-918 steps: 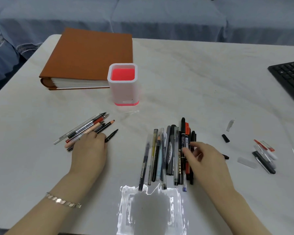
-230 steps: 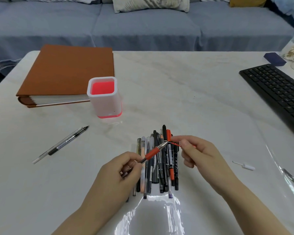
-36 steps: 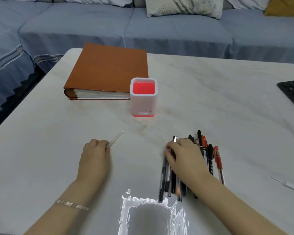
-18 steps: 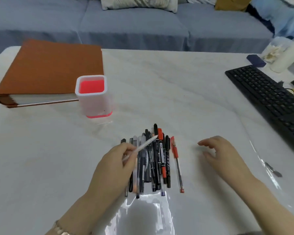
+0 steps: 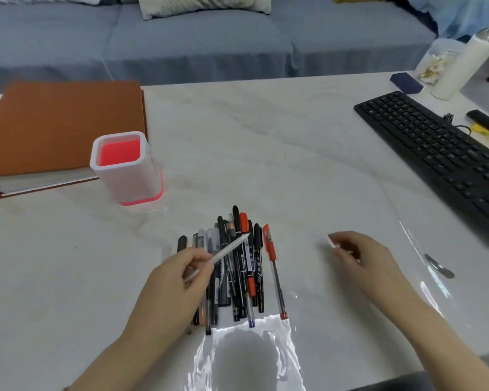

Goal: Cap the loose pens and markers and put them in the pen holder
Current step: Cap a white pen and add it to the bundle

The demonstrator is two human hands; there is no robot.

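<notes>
Left hand [image 5: 175, 280]: lower centre, fingers curled round a slim white pen [image 5: 228, 248], whose pointed end angles up-right over the pile.
Right hand [image 5: 363, 259]: right of centre, fingertips pinching a small white cap [image 5: 331, 242], apart from the pen.
Pile of pens and markers [image 5: 239, 266]: flat on the marble table [image 5: 266, 153] between the hands, with a red pen [image 5: 274, 273] at its right edge.
Pen holder [image 5: 126, 170]: white, pink inside, upright at centre left, in front of a brown binder [image 5: 54, 128].
Black keyboard [image 5: 435, 153]: right edge.

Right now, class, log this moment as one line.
left hand: holds white pen | right hand: pinches white cap | pen holder: empty
</notes>
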